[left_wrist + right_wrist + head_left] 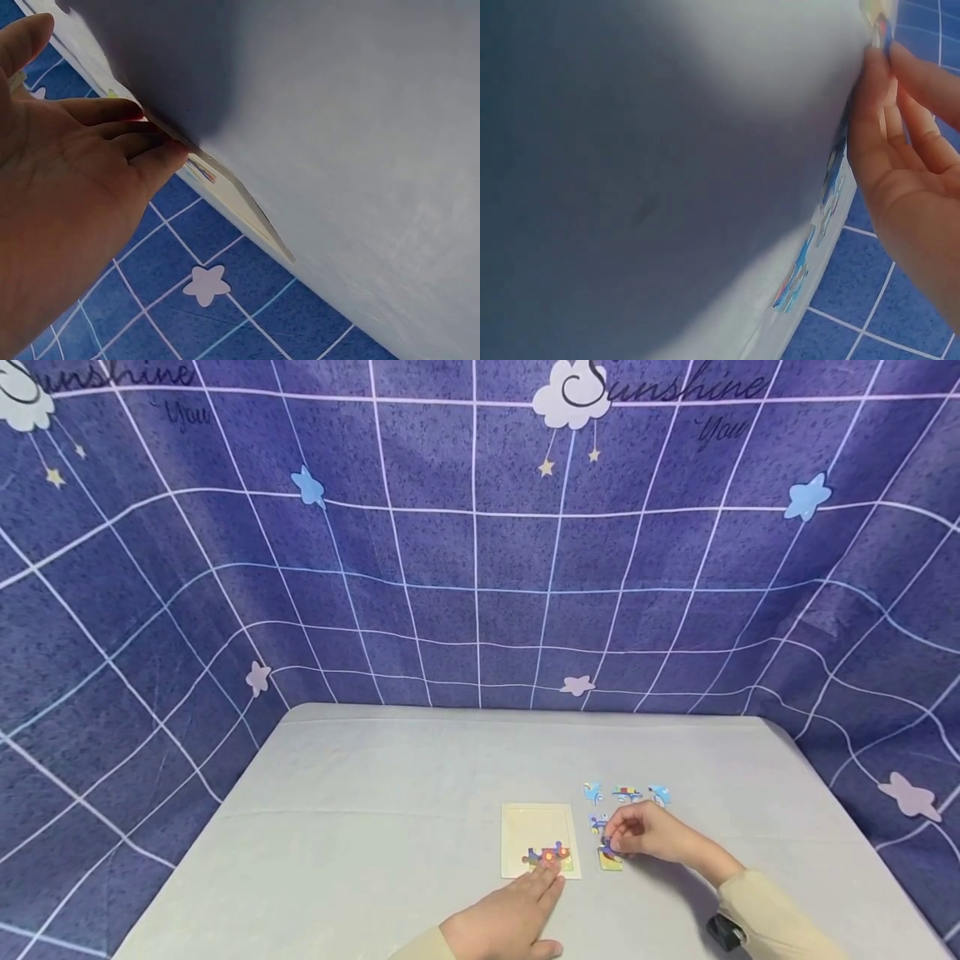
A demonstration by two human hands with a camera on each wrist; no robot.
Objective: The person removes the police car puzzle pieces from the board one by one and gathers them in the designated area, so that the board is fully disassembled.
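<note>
My left hand (513, 914) lies with its fingers stretched out over the near edge of a shallow cream puzzle tray (525, 827). Its fingertips rest on joined puzzle pieces (549, 855), red, blue and yellow, in the tray's near right corner. From the left wrist, the hand (90, 165) shows straight fingers at the tray's edge (247, 202). To the right of the tray, my right hand (652, 833) pinches a yellow, red and blue puzzle piece (611, 862) between thumb and forefinger. In the right wrist view that piece (881, 31) shows at the fingertips.
Beyond the right hand several loose pieces lie on the white table (360, 827): a light blue piece (592, 792), a multicoloured piece (627, 793) and another blue piece (660, 794). A purple-blue piece (597, 823) is nearer the hand. A blue gridded curtain (450, 552) surrounds the table.
</note>
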